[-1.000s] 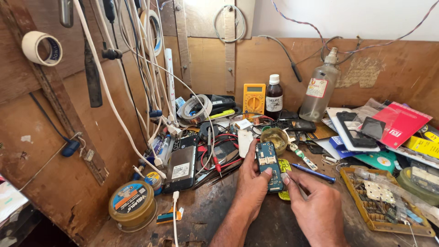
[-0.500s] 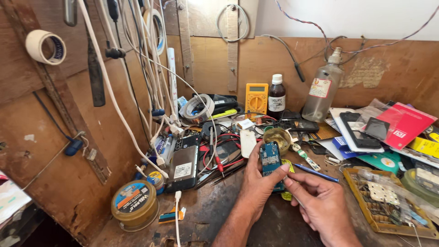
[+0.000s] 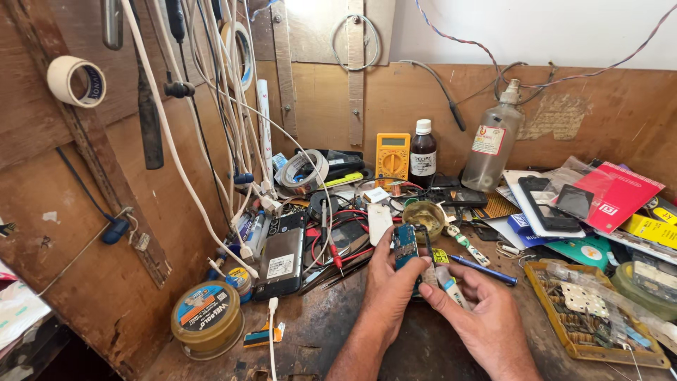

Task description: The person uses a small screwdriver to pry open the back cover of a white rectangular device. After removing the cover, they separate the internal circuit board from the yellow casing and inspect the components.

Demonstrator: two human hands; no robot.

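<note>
Gripping blue circuit board (image 3: 405, 247) in left hand (image 3: 389, 282), right hand (image 3: 479, 314) now touching its lower edge

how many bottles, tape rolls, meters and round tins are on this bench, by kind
bottles: 2, a dark bottle and a clear bottle
tape rolls: 2, a white roll on the wall and a grey roll
yellow meter: 1
round tin: 1
total: 6
</note>
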